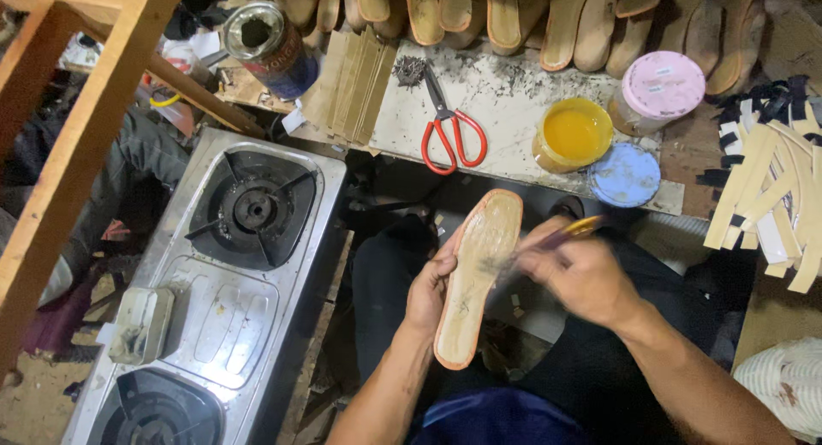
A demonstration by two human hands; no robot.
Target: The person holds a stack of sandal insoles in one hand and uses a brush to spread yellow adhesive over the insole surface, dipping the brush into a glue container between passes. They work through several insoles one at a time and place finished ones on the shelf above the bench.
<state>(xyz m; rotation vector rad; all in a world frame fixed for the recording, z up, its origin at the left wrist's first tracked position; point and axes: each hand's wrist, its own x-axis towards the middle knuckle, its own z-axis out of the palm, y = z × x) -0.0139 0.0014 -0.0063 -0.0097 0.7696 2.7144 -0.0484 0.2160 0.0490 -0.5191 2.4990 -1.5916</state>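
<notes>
My left hand (428,289) holds a tan shoe insole (476,274) by its left edge, over my lap, with the glossy inner face up. My right hand (582,274) grips a brush (572,233) with a yellow-stained handle; its bristle end lies against the insole's middle and is blurred. An open tub of yellow glue (574,134) stands on the work board just beyond the insole, with its blue lid (625,175) beside it.
Red-handled scissors (449,133) lie on the stained board (505,94). A pink-lidded tub (659,90), a row of insoles (514,17) and tan strips (775,197) sit at the back and right. A two-burner gas stove (223,274) and a tin can (270,47) are left.
</notes>
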